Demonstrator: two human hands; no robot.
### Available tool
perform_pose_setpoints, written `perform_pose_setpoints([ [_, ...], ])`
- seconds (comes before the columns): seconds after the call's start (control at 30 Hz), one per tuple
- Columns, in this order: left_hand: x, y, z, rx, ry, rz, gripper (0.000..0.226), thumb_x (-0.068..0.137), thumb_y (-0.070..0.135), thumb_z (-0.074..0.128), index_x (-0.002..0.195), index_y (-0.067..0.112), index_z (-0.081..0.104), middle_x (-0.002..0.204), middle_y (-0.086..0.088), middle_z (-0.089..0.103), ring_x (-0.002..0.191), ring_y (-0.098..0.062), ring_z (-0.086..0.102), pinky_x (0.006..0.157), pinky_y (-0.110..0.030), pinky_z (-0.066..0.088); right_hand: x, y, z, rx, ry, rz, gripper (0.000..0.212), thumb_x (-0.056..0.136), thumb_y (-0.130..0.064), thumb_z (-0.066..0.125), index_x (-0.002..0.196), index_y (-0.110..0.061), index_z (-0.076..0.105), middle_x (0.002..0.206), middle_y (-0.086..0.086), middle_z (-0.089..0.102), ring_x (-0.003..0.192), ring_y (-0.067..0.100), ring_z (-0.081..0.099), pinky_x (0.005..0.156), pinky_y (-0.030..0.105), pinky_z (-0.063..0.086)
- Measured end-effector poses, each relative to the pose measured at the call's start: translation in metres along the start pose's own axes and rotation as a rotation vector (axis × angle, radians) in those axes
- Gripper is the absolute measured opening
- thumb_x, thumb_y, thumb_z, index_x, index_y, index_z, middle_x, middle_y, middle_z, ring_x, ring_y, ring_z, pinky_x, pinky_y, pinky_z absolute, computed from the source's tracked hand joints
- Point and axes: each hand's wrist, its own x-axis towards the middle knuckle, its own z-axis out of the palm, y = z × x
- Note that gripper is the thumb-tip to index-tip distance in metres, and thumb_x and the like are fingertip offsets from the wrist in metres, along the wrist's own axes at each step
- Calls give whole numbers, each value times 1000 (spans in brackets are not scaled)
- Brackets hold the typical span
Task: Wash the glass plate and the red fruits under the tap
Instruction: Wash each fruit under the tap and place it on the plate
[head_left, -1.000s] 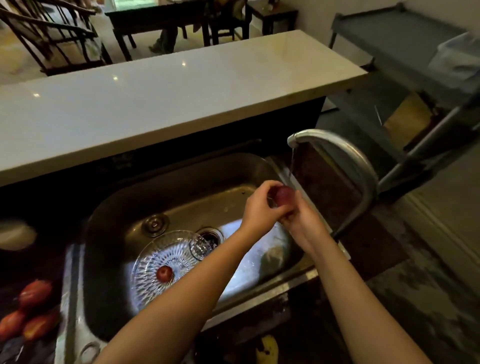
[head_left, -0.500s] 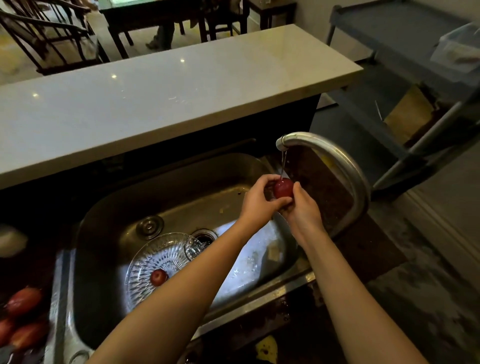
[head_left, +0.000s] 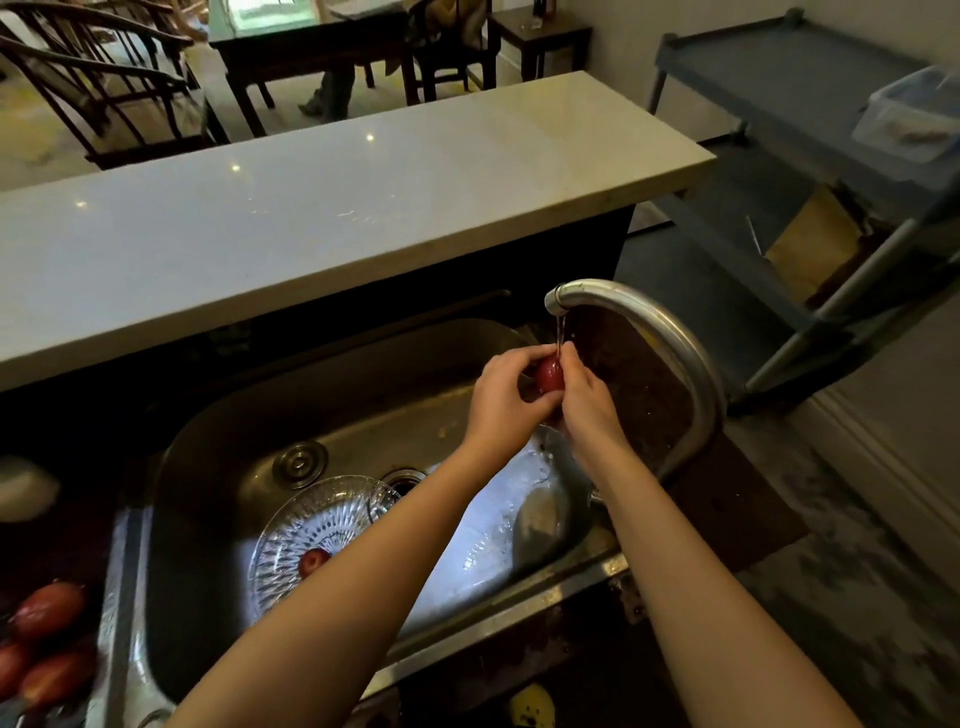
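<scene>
Pile (head_left: 47, 649) of red fruit at frame 8 o'clock is cut by the edge and dim. The left forearm hides the near-right rim of the plate (head_left: 311, 525), and fingers cover most of the held fruit (head_left: 549, 375). Versus 0.5 s ago: left hand (head_left: 501, 400) and right hand (head_left: 589, 400) keep gripping the held fruit between them under the thin stream from the tap (head_left: 649, 322), at the 1 o'clock corner of the sink (head_left: 208, 467); plate unmoved. The sink holds the plate on its floor toward 8 o'clock, with one plate fruit (head_left: 313, 561) on it.
</scene>
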Motion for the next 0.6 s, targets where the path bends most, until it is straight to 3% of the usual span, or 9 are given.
perform_pose_setpoints([
  [0.23, -2, -1, -5, 98, -8, 67, 42, 78, 18, 69, 119, 17, 59, 112, -1, 64, 106, -16, 52, 87, -25, 45, -1, -5, 2, -31, -22, -74, 21, 95, -44, 43, 91, -32, 60, 93, -4, 66, 87, 10, 67, 69, 22, 52],
  [0.33, 0, -1, -10, -9, -41, 8, 45, 77, 27, 72, 120, 19, 59, 117, 0, 61, 108, -14, 50, 89, -20, 40, 0, -6, 1, 291, -48, 51, 36, 96, -44, 38, 98, -18, 62, 84, 4, 70, 72, 11, 72, 58, 23, 55],
  [0.43, 2, 0, -12, -35, -116, -20, 45, 80, 31, 70, 122, 20, 57, 123, 0, 56, 115, -16, 44, 89, -15, 36, -5, -8, -1, 495, -137, 163, 46, 97, -46, 35, 113, -9, 56, 92, 13, 71, 83, 22, 72, 61, 30, 58],
  [0.53, 1, 1, -12, 45, -138, 14, 48, 81, 30, 68, 125, 16, 55, 122, -5, 58, 114, -20, 50, 94, -30, 44, -5, -9, -3, 365, -109, 180, 45, 98, -43, 35, 129, -14, 49, 111, 15, 61, 91, 24, 67, 63, 31, 57],
  [0.6, 0, 1, -13, 123, -128, 54, 50, 80, 30, 69, 125, 15, 56, 119, -6, 59, 110, -20, 53, 93, -32, 46, -4, -11, -5, 237, -70, 156, 43, 98, -39, 36, 132, -16, 48, 117, 15, 59, 98, 25, 64, 76, 36, 56],
])
